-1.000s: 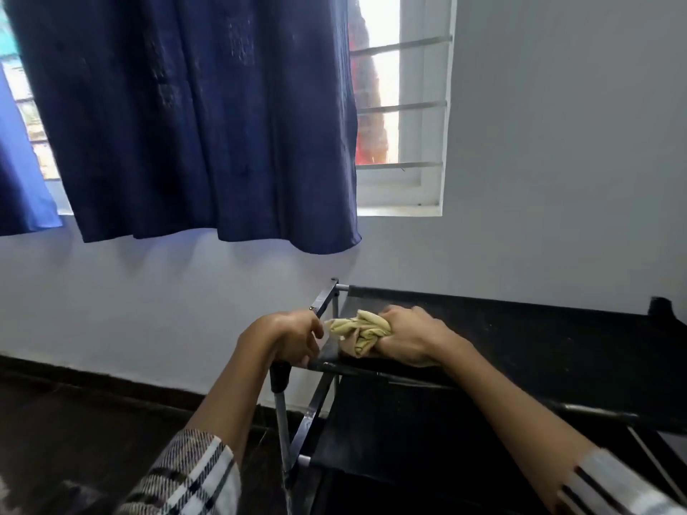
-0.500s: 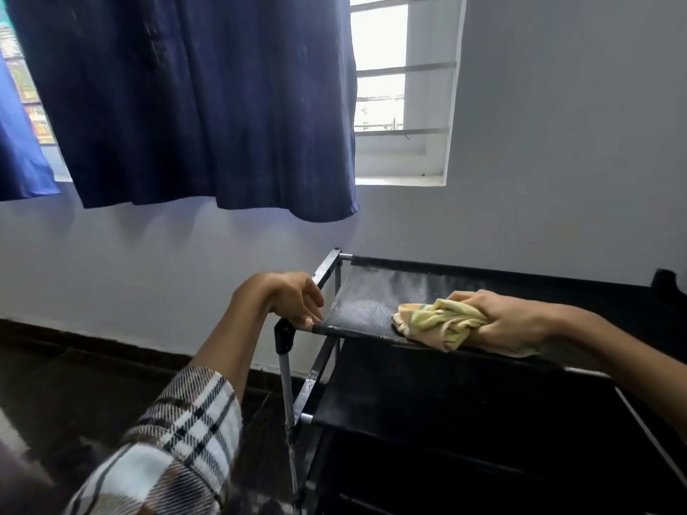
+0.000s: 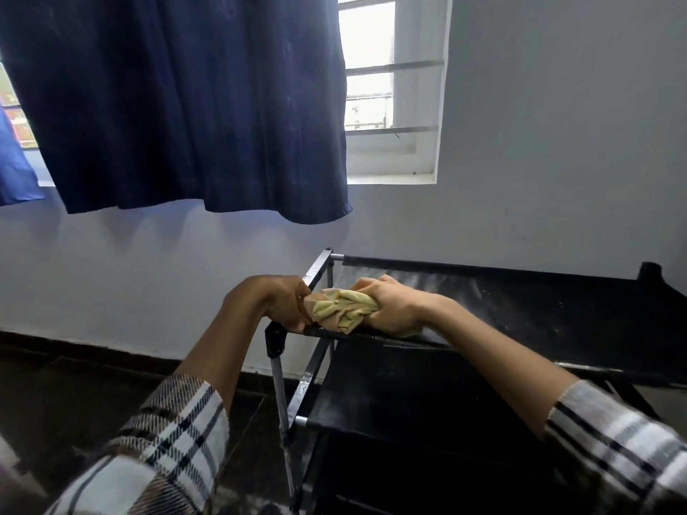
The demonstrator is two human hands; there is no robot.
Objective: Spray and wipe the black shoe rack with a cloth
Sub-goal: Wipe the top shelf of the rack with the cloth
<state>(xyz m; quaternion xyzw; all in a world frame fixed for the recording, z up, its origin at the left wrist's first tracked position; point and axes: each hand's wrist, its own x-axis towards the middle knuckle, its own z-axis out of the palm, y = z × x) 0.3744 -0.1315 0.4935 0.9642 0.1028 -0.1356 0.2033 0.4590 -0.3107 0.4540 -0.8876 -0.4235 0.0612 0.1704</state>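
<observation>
The black shoe rack (image 3: pixel 539 310) stands against the grey wall, with a fabric top shelf and a lower shelf on a metal frame. My right hand (image 3: pixel 394 304) is shut on a crumpled yellow cloth (image 3: pixel 344 310) and presses it on the top shelf at its left front corner. My left hand (image 3: pixel 277 302) grips the rack's left front corner of the frame, right beside the cloth and touching it. No spray bottle is in view.
A dark blue curtain (image 3: pixel 178 105) hangs over the window (image 3: pixel 394 94) above the rack's left end. Dark floor (image 3: pixel 55 395) lies to the left of the rack. A black object (image 3: pixel 650 271) rests at the far right of the top shelf.
My right hand has slid the cloth left along the top shelf, back to the left front corner beside my left hand. My left hand has kept its hold on the frame.
</observation>
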